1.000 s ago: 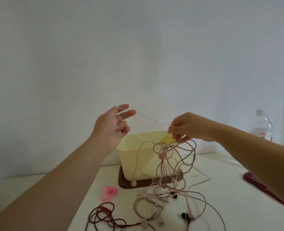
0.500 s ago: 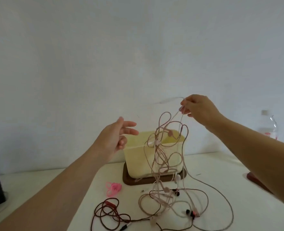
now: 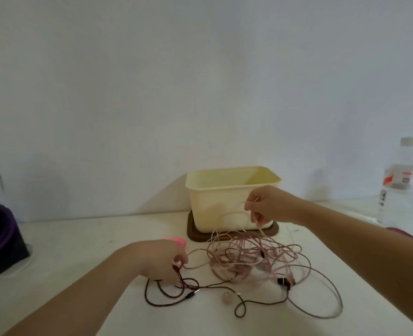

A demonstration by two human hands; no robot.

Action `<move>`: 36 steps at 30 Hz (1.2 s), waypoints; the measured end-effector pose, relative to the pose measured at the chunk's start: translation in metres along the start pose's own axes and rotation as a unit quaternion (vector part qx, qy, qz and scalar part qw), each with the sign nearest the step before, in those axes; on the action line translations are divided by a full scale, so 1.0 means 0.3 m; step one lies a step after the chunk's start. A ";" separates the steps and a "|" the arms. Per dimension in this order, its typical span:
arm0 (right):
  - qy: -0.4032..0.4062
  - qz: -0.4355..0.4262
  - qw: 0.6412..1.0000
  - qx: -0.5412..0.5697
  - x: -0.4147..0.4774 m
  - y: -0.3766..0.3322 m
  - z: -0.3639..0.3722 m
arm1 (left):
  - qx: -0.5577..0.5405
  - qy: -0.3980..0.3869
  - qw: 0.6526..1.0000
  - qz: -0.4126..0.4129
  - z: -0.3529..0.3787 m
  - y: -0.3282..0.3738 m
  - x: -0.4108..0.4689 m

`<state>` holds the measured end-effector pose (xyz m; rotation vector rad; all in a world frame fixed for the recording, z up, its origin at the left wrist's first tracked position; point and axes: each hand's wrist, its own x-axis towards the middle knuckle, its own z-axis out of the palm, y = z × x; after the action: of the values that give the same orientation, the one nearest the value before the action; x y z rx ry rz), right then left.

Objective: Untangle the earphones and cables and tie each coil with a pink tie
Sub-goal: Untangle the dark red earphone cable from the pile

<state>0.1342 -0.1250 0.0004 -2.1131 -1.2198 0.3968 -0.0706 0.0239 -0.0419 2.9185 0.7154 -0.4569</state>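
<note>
Fingers of left hand pinch the dark cable; right hand pinches pink cable.

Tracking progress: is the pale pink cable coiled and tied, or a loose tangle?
Loose tangle. The pale pink cable sprawls unbound in overlapping loops on the table; the right hand pinches one strand.

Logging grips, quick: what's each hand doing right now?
Left hand: pinches the dark cable.
Right hand: pinches the pink cable.
</note>
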 end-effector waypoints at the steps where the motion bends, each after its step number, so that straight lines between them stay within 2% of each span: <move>1: -0.013 -0.003 1.000 -0.015 0.002 -0.001 0.020 | 0.000 -0.016 1.000 -0.010 0.013 -0.008 0.002; 5: -0.096 -0.050 0.986 -0.127 -0.001 -0.018 0.082 | -0.055 -0.009 0.998 -0.011 0.048 -0.021 0.009; 8: -0.201 -0.081 0.945 -0.247 -0.022 -0.022 0.106 | -0.077 0.016 0.997 0.007 0.024 -0.036 -0.002; 10: -0.246 -0.088 0.910 -0.322 -0.032 -0.008 0.115 | -0.167 0.063 0.984 0.029 -0.037 -0.043 -0.021; 12: -0.249 -0.090 0.884 -0.385 -0.027 0.009 0.112 | -0.327 0.103 0.937 0.061 -0.118 -0.033 -0.061; 14: -0.228 -0.081 0.872 -0.426 -0.008 0.022 0.094 | -0.438 0.143 0.882 0.097 -0.197 -0.012 -0.103; 18: -0.198 -0.037 0.838 -0.507 0.029 0.008 0.036 | -0.534 0.279 0.783 0.152 -0.330 0.025 -0.142; 20: -0.187 -0.010 0.842 -0.506 0.030 -0.018 -0.002 | -0.575 0.337 0.725 0.171 -0.387 0.042 -0.148; 22: -0.164 -0.015 0.862 -0.479 0.017 -0.054 -0.035 | -0.593 0.377 0.687 0.185 -0.434 0.061 -0.158; 25: -0.054 -0.069 0.918 -0.387 -0.001 -0.133 -0.086 | -0.580 0.399 0.680 0.205 -0.482 0.091 -0.173; 26: -0.003 -0.099 0.945 -0.312 -0.007 -0.165 -0.102 | -0.580 0.399 0.679 0.208 -0.492 0.100 -0.174; 27: 0.021 -0.111 0.977 -0.179 -0.019 -0.197 -0.117 | -0.583 0.397 0.677 0.211 -0.503 0.109 -0.176; 28: -0.003 -0.125 0.992 -0.012 -0.040 -0.220 -0.124 | -0.588 0.395 0.673 0.213 -0.512 0.119 -0.178; 29: -0.060 -0.136 0.980 0.132 -0.059 -0.243 -0.134 | -0.596 0.395 0.665 0.216 -0.523 0.130 -0.181; 30: -0.112 -0.143 0.963 0.202 -0.068 -0.263 -0.140 | -0.606 0.399 0.653 0.217 -0.533 0.138 -0.183; 32: -0.170 -0.170 0.952 0.187 -0.081 -0.279 -0.127 | -0.626 0.428 0.616 0.214 -0.557 0.147 -0.194; 34: -0.152 -0.171 0.965 0.127 -0.081 -0.278 -0.102 | -0.643 0.467 0.570 0.206 -0.582 0.143 -0.210; 36: -0.142 -0.150 0.970 0.127 -0.075 -0.268 -0.090 | -0.656 0.491 0.536 0.206 -0.602 0.129 -0.225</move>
<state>0.0850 -0.1265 0.0730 -1.6630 -1.5347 0.6942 -0.0618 -0.0093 0.1516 1.4120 0.1227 1.3009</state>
